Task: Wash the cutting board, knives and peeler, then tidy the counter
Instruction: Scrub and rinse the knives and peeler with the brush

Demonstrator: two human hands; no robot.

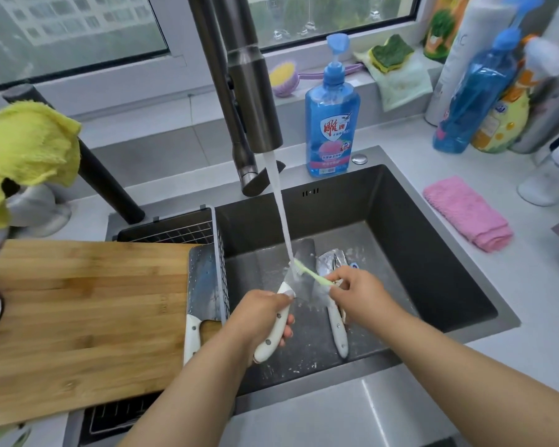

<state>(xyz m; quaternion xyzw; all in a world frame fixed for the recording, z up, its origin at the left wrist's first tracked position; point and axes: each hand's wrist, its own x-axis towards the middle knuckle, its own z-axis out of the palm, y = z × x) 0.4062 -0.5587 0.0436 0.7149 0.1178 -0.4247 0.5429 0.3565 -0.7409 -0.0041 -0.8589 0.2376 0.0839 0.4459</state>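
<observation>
Both hands work under running water: left hand point(265, 312) grips a knife point(279, 321) (white-handled), right hand point(355, 293) pinches a green brush point(310, 273).

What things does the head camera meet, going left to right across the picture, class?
Yellow-green cloth → bamboo cutting board → white-handled cleaver on the board → left hand gripping a white-handled knife → right hand → folded pink cloth.
</observation>
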